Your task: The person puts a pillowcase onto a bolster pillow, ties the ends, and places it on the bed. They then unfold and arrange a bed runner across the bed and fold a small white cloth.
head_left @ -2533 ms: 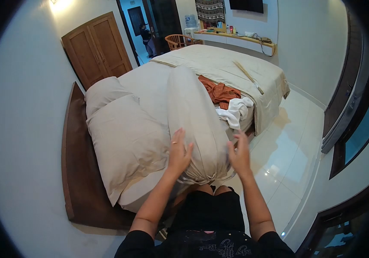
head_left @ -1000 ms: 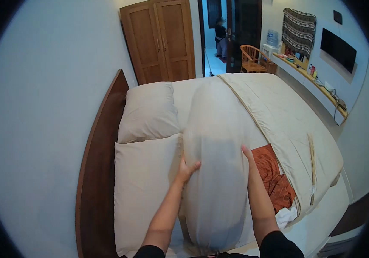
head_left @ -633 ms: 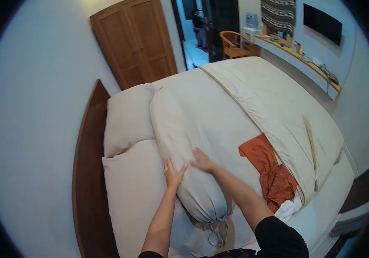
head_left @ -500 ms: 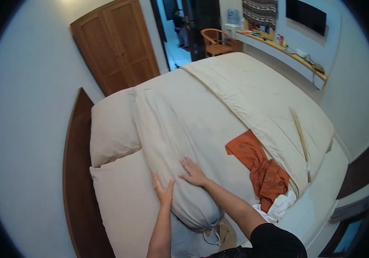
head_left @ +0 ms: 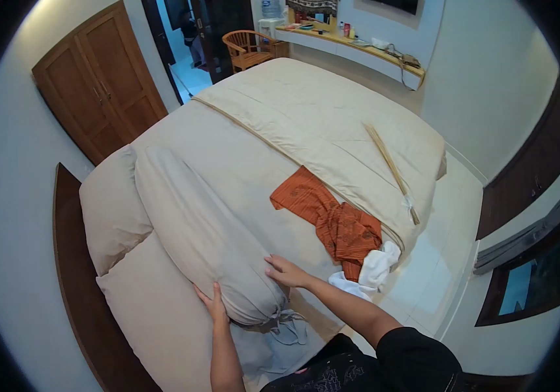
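A long beige bolster [head_left: 192, 219] lies across the bed beside two pillows, its tied end [head_left: 280, 317] toward my body. My left hand [head_left: 214, 304] touches the bolster's pillow side near that end, with thumb and fingers apart. On the opposite side, my right hand [head_left: 286, 272] lies against the bolster with its fingers stretched out. The far pillow [head_left: 113, 209] and the near pillow [head_left: 156, 307] rest against the dark wooden headboard [head_left: 74, 261].
A cream blanket [head_left: 332, 124] covers the foot of the bed. An orange cloth [head_left: 339, 222], a white cloth [head_left: 375, 271] and a stick broom [head_left: 391, 170] lie there. Beyond are a wardrobe [head_left: 100, 78], a wooden chair [head_left: 247, 52] and a wall shelf [head_left: 358, 49]. A person [head_left: 194, 39] stands past the doorway.
My view has turned to the right. Both hands have slid along the bolster toward its tied end, and the right hand has moved from its top to its side.
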Demonstrator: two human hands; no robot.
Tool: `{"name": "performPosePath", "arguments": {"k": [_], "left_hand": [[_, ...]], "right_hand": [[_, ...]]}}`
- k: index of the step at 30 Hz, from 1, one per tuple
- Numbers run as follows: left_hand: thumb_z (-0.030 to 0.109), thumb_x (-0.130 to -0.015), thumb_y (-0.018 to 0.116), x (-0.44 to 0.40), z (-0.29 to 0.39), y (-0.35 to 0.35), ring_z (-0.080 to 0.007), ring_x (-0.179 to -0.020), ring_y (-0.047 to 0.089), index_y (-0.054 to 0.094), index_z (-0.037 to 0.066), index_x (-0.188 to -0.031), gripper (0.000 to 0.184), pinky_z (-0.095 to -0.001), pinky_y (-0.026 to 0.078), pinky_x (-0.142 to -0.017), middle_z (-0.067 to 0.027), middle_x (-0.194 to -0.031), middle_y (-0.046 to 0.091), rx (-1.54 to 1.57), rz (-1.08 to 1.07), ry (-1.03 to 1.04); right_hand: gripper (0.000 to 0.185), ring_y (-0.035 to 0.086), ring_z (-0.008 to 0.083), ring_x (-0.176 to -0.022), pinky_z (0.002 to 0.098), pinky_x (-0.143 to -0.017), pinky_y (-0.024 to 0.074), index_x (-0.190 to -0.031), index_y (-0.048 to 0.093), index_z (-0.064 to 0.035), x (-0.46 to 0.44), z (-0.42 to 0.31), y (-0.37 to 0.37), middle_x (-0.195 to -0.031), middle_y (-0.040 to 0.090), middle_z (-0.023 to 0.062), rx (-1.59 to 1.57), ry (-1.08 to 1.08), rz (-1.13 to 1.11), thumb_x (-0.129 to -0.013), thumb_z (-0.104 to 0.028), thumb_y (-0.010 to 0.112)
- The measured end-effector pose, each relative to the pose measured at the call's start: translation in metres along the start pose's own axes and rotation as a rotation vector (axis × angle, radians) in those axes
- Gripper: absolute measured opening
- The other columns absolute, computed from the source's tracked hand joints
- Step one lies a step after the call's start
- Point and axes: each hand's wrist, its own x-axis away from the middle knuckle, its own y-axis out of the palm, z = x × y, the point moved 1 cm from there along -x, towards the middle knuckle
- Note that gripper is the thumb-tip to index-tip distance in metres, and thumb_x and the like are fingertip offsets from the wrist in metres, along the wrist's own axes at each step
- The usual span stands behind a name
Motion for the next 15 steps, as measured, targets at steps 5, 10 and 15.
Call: {"name": "performPosePath", "arguments": {"k": [5,10,15], "left_hand": [[0.03,-0.085,0.062,0.017,0.003,0.005,-0.0274,-0.127,0.032,0.02,0.007,-0.142,0.075,-0.0355,0.026,-0.105,-0.0164,-0.142,0.027,-0.041,0.096,0.09],[0.032,-0.088,0.057,0.04,-0.019,0.001,-0.0283,-0.123,0.04,0.03,0.005,-0.137,0.063,-0.0353,0.032,-0.1,-0.0171,-0.138,0.037,-0.25,0.261,0.203],[0.026,-0.083,0.06,0.137,-0.013,0.048,-0.0307,-0.121,0.041,0.03,0.001,-0.135,0.065,-0.0358,0.031,-0.1,-0.0195,-0.135,0.039,-0.389,0.403,-0.033]], "right_hand": [[0.035,0.043,0.0386,-0.116,0.0414,-0.096,0.0355,-0.104,0.056,-0.001,0.067,-0.003,-0.082,-0.122,0.046,0.0208,0.2,-0.059,0.536,-0.077,-0.02,0.065],[0.058,0.024,0.0432,-0.127,0.0563,-0.098,0.0259,-0.117,0.049,-0.0055,0.172,0.011,-0.151,-0.137,0.029,0.0202,0.598,0.191,0.673,-0.067,-0.024,0.073],[0.082,0.017,0.0468,-0.128,0.0585,-0.099,0.0262,-0.126,0.043,-0.0085,0.23,0.091,-0.185,-0.144,0.006,0.0221,0.406,0.38,0.482,-0.058,-0.036,0.08]]}}
